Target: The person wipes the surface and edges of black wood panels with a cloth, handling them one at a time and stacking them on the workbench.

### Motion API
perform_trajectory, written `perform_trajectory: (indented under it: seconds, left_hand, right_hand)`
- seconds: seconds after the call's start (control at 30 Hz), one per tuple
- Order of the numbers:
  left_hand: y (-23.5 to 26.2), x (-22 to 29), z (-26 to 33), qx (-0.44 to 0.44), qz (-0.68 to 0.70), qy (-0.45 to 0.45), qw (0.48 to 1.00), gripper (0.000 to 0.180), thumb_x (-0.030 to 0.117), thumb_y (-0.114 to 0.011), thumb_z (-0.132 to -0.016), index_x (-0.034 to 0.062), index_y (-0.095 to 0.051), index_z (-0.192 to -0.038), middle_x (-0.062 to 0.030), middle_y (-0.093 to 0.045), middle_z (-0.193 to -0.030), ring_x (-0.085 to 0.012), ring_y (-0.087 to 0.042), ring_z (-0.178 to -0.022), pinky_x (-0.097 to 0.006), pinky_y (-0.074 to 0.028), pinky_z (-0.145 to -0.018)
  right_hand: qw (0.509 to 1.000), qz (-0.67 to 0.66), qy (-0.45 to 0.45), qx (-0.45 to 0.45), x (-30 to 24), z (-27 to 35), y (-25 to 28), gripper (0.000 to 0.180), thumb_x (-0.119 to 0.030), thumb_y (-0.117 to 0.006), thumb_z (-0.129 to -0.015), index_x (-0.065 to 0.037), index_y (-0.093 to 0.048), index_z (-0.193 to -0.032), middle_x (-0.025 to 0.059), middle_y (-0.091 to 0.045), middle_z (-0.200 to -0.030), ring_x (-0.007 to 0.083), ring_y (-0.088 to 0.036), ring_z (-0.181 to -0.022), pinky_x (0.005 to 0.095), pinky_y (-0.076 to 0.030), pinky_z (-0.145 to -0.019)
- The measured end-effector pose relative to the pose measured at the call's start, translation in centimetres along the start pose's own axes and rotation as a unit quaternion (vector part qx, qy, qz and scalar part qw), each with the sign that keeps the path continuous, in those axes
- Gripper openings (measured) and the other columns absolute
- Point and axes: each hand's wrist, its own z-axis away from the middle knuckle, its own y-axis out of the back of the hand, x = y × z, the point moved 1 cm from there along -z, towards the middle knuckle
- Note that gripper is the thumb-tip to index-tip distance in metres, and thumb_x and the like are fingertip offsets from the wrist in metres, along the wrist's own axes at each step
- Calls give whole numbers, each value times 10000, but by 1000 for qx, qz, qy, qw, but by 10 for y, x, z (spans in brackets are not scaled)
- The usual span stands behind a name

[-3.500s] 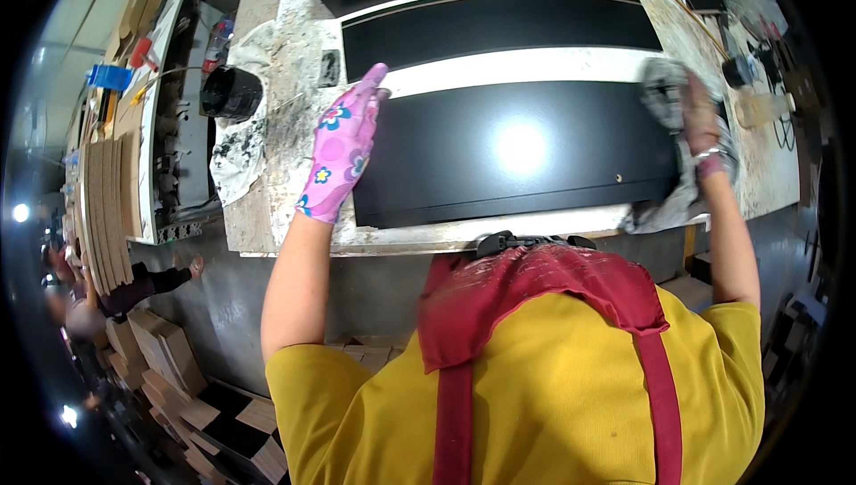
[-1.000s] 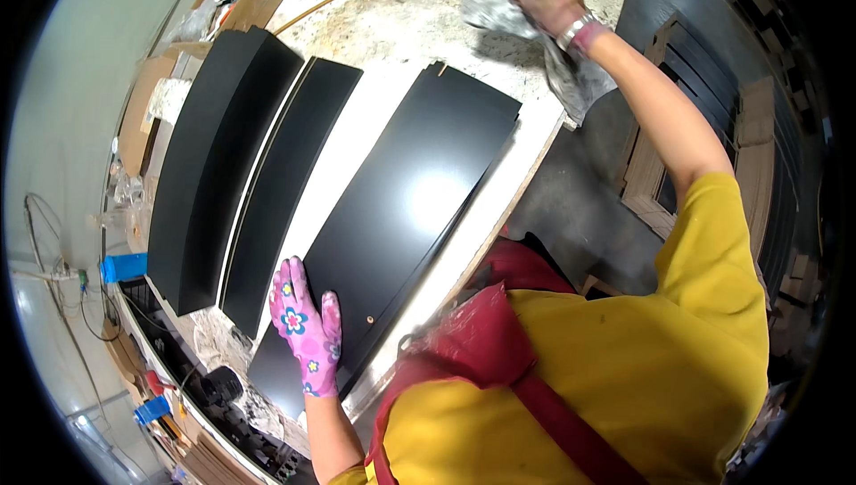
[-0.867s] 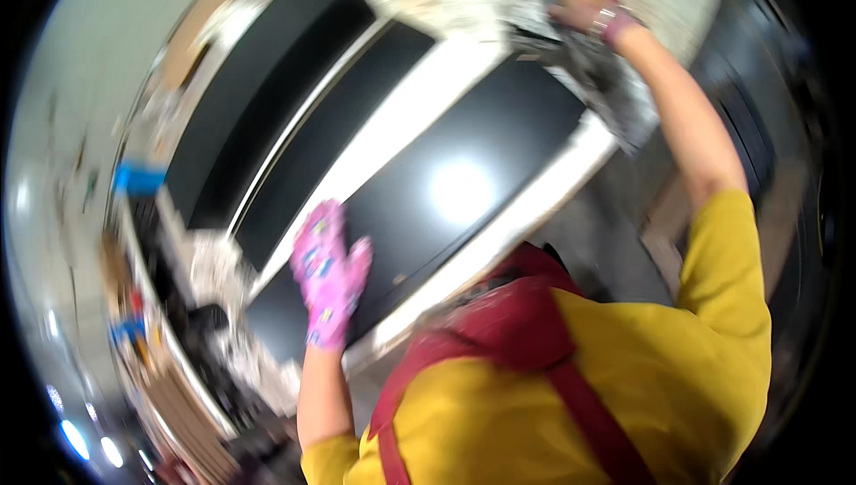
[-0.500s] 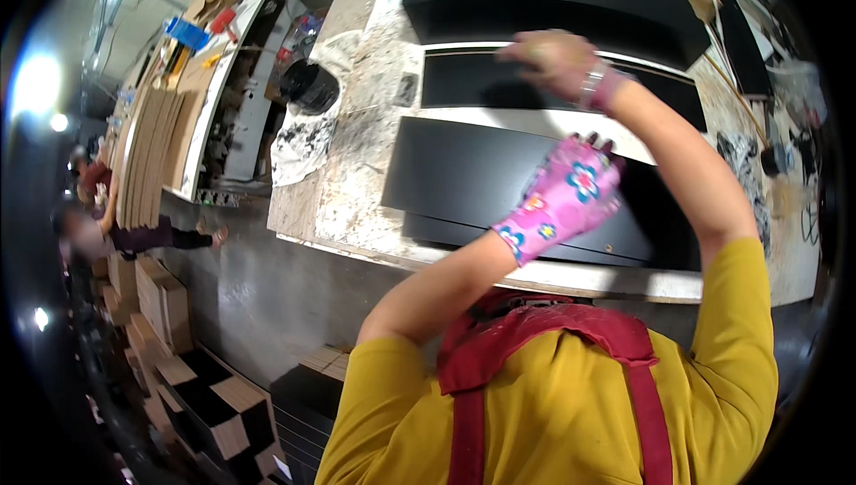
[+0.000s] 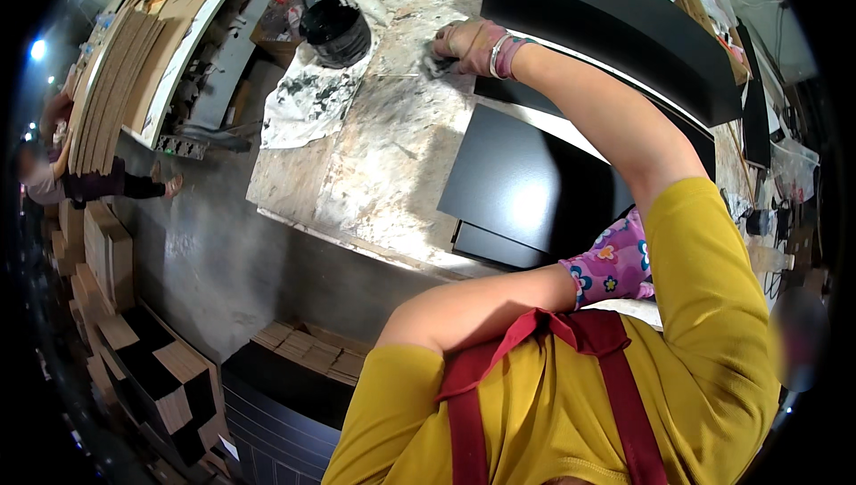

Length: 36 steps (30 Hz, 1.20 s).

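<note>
Since half a second ago, right hand [image 5: 471,43] has reached to upper centre, its grip closed on what looks like a grey rag [image 5: 436,62] against the table [image 5: 392,142]. Gloved left hand [image 5: 615,264], grip unclear, rests lower right by the black panel [image 5: 526,186]; black bucket [image 5: 336,30] upper left.

Right hand [image 5: 470,42] reaches far forward, fingers curled shut; left hand [image 5: 615,262], gloved, is tucked under the right arm.

My right arm hides most of my gloved left hand [image 5: 615,264]; I can't tell its grip.
</note>
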Motion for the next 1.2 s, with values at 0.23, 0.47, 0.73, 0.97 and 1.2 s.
perform_trajectory:
  seconds: [0.23, 0.47, 0.73, 0.97, 1.2]
  left_hand:
    - [9, 1, -7, -63, -197, 37, 978, 567, 410, -595, -860, 118, -524, -1341, -133, -421, -1453, -356, -333, -1363, -480, -265, -1127]
    - [-11, 15, -45, -265, -377, 108, 881, 746, 508, -576, -854, 150, -369, -1475, -156, -316, -1531, -359, -216, -1442, -489, -118, -1175]
    - [-90, 7, -139, -201, -356, 177, 895, 522, 384, -558, -919, 65, -522, -1331, -169, -624, -1009, -324, -588, -986, -437, -449, -901]
    - [-96, 10, -143, -177, -364, 182, 896, 324, 267, -576, -922, 31, -632, -1137, -198, -630, -1005, -357, -603, -970, -427, -472, -868]
    - [-98, 11, -142, -180, -365, 201, 891, 316, 249, -573, -924, 34, -627, -1150, -184, -627, -1009, -344, -595, -978, -420, -465, -870]
  right_hand:
    - [935, -264, -194, 133, -14, 205, 89, 529, -294, -701, -821, -161, -541, -1307, 95, -625, -1151, 297, -614, -1044, 378, -486, -912]
    - [596, -377, -550, 447, -9, 640, 61, 593, -368, -709, -838, -96, -549, -1340, 57, -667, -1090, 133, -613, -978, 270, -495, -833]
    - [631, -300, -631, 338, -83, 751, -29, 582, -521, -606, -860, -177, -554, -1327, 125, -620, -1217, 260, -620, -1055, 374, -485, -915]
    - [715, -262, -630, 156, -65, 698, 7, 497, -404, -578, -899, -135, -536, -1315, 145, -611, -1225, 283, -619, -1064, 372, -505, -880]
    - [722, -303, -623, 15, -132, 724, 29, 481, -355, -594, -876, -85, -549, -1271, 170, -617, -1161, 308, -600, -1081, 400, -510, -892]
